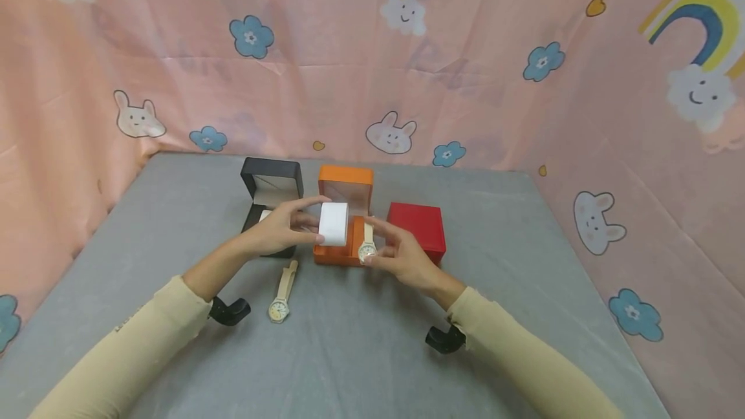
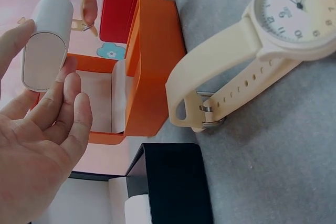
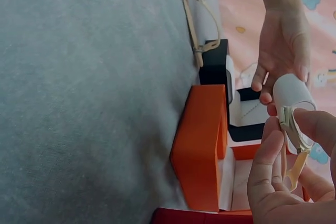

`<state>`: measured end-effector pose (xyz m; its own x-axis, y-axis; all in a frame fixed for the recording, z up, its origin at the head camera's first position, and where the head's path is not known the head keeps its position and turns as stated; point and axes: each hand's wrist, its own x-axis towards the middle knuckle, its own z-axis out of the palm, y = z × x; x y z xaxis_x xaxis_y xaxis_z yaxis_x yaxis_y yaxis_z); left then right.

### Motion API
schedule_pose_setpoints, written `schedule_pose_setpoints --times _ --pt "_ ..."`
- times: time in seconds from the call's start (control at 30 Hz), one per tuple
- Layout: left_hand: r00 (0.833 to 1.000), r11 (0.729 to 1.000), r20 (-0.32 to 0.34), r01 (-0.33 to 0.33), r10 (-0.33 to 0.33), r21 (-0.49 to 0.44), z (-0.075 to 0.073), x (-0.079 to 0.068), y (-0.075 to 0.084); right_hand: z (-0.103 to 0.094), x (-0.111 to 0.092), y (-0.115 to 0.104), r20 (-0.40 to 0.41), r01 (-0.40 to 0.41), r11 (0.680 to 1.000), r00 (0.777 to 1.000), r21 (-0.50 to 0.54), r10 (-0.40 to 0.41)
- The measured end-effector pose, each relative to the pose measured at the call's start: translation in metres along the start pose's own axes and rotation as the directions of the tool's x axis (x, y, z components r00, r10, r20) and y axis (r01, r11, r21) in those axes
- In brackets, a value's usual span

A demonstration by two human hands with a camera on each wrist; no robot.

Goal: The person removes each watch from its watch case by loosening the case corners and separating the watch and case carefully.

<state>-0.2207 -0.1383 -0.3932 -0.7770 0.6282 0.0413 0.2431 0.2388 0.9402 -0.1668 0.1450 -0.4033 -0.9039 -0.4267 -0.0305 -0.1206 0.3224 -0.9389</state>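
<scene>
My left hand (image 1: 278, 228) holds a white watch cushion (image 1: 334, 224) between thumb and fingers, above the opened orange watch box (image 1: 340, 255). In the left wrist view the cushion (image 2: 47, 45) shows its rounded oval end. My right hand (image 1: 405, 253) pinches a cream wristwatch (image 1: 367, 249) by its case, just right of the cushion; its strap forms a loop in the right wrist view, where the watch (image 3: 294, 129) overlaps the cushion. A second cream wristwatch (image 1: 280, 306) lies on the grey cloth in front of the boxes, its strap buckled.
An opened black watch box (image 1: 272, 176) stands left of the orange one, with a white cushion (image 2: 137, 211) inside. A closed red box (image 1: 416, 225) is at the right. Behind the grey-covered table (image 1: 512, 238) hangs a pink patterned curtain (image 1: 477, 102).
</scene>
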Motion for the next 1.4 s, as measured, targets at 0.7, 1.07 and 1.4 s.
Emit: schedule_pose_setpoints --times 0.7,1.07,1.4 --pt "0.999 1.000 0.034 0.024 -0.023 -0.012 0.004 0.002 -0.007 -0.001 -0.010 0.011 0.000 -0.009 1.000 1.000 0.024 0.009" --pt "0.997 0.996 0.027 0.068 -0.070 0.065 0.006 -0.002 -0.004 0.006 -0.016 0.010 0.010 0.027 0.998 1.000 0.061 -0.027" --pt "0.995 0.995 0.044 0.083 -0.086 0.051 0.006 -0.006 -0.005 0.011 -0.028 0.018 0.037 0.032 0.994 0.999 0.101 -0.036"
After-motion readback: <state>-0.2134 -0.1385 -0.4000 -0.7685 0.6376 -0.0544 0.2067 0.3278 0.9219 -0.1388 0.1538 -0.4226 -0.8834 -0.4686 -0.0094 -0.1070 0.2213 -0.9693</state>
